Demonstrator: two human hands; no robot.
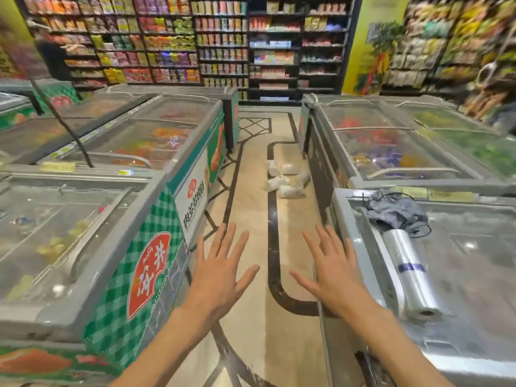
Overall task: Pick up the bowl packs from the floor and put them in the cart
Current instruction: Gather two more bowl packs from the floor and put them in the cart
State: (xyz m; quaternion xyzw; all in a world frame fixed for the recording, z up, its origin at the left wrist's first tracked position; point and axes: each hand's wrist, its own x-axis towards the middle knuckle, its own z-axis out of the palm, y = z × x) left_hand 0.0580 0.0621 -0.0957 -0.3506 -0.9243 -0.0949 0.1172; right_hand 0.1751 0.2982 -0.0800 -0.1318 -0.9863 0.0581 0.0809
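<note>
The floor aisle (251, 219) runs open toward twelve o'clock. Chest freezers wall it at nine o'clock (156, 191) and three o'clock (363, 169).

Single head-mounted wide-angle view, looking forward and down along a shop aisle from standing height. The floor (251, 275) runs up the centre of the frame between chest freezers: one bank at left (111, 219), one at right (418, 219), both close to the lens and bowed by distortion. Stocked shelves (223, 43) close the far end. Both forearms enter from the bottom edge, nearest the camera.
</note>
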